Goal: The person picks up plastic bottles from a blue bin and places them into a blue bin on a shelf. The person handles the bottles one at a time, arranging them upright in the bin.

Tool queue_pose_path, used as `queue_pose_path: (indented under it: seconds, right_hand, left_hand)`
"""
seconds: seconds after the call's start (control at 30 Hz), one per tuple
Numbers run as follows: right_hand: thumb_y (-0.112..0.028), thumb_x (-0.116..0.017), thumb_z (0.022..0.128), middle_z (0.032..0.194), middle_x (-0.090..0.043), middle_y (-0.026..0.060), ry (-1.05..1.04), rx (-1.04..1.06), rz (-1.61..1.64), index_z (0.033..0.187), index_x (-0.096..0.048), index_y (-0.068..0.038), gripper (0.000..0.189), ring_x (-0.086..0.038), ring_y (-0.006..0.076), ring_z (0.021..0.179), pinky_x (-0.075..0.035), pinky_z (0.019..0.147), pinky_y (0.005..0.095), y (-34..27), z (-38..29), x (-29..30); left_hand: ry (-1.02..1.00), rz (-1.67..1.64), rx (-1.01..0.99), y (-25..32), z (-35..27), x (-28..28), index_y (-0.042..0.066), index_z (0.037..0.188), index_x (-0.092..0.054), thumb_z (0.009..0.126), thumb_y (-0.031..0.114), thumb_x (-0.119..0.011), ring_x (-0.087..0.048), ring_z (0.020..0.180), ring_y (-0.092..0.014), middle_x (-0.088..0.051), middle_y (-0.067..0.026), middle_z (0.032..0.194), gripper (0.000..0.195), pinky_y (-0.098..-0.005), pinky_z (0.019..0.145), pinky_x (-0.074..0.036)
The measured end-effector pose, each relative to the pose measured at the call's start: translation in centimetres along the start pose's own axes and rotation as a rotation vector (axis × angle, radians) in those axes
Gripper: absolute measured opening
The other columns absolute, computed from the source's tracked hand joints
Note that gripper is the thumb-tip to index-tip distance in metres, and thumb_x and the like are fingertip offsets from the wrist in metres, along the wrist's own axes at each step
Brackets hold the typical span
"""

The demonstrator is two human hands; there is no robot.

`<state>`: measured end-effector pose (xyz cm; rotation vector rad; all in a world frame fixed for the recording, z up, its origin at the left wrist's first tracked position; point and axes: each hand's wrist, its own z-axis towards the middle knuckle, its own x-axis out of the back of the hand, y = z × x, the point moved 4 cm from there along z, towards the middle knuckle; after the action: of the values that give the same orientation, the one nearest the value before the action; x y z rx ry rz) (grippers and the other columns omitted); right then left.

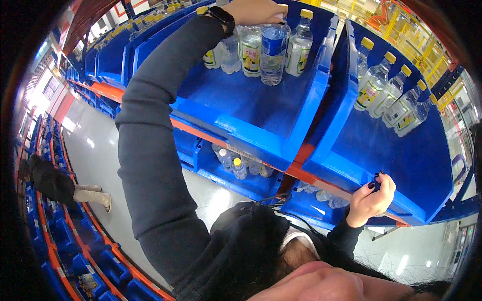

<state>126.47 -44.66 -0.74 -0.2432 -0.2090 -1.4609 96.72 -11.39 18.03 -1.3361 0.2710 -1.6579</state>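
Note:
At the top, my left hand (254, 11) reaches over a row of clear plastic bottles in a blue plastic bin (241, 101). Its fingers close around the neck of a bottle with a blue label (273, 52), which stands upright on the bin floor. Beside it are yellow-capped bottles with yellow and white labels, among them one bottle (301, 45) on the right. My right hand (372, 195) is curled at the front rim of the neighbouring blue bin (406, 158), thumb and forefinger close together, with no object visible in it. Several yellow-capped bottles (389, 96) stand at the back of that bin.
An orange rack beam (301, 161) runs beneath the bins. Lower bins hold more bottles (239, 169). Across the pale floor (90, 139), at left, a person in dark clothing (52, 180) is near another rack of blue bins (90, 263). Yellow fencing (406, 26) stands beyond the bins.

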Motion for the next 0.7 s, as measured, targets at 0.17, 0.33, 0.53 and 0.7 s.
queue_pose_path:
  seconds: [0.17, 0.33, 0.53, 0.7]
  right_hand:
    - [-0.005, -0.058, 0.083, 0.106, -0.067, 0.0170, -0.007, -0.004, 0.007, 0.114, -0.061, -0.003, 0.031, -0.065, 0.0355, 0.095, -0.050, 0.087, 0.0432, -0.2, 0.0, 0.1]
    - [-0.008, -0.061, 0.080, 0.105, -0.067, 0.0181, -0.031, 0.001, 0.025, 0.115, -0.062, -0.003, 0.035, -0.064, 0.0377, 0.092, -0.050, 0.085, 0.0447, -0.7, 0.4, 0.2]
    - [-0.014, -0.061, 0.086, 0.102, -0.067, 0.0147, 0.007, 0.053, 0.036, 0.114, -0.064, -0.006, 0.030, -0.065, 0.0336, 0.089, -0.051, 0.080, 0.0430, -1.3, 1.0, 0.3]
    - [-0.013, -0.063, 0.080, 0.097, -0.065, 0.0134, 0.022, 0.077, 0.098, 0.113, -0.065, -0.006, 0.034, -0.065, 0.0316, 0.082, -0.052, 0.074, 0.0417, -1.5, 1.7, 0.3]
  left_hand:
    - [0.015, -0.112, -0.004, -0.6, 0.5, -1.0, 0.009, 0.117, -0.061, 0.099, 0.046, -0.056, -0.066, 0.070, -0.034, -0.066, -0.0117, 0.072, 0.042, -0.0479, 0.062, -0.046]
    - [-0.158, -0.173, -0.013, -1.2, 1.7, -1.0, 0.010, 0.119, -0.063, 0.100, 0.051, -0.052, -0.068, 0.080, -0.035, -0.071, -0.0165, 0.087, 0.046, -0.0493, 0.071, -0.050]
    - [-0.300, -0.267, 0.135, -0.9, 5.9, 1.6, 0.009, 0.113, -0.068, 0.100, 0.046, -0.052, -0.069, 0.092, -0.036, -0.072, -0.0175, 0.099, 0.042, -0.0473, 0.085, -0.054]
    - [-0.105, -0.460, 0.171, 3.1, 15.4, 3.4, 0.009, 0.119, -0.065, 0.103, 0.042, -0.045, -0.067, 0.098, -0.040, -0.070, -0.0221, 0.109, 0.043, -0.0485, 0.086, -0.053]
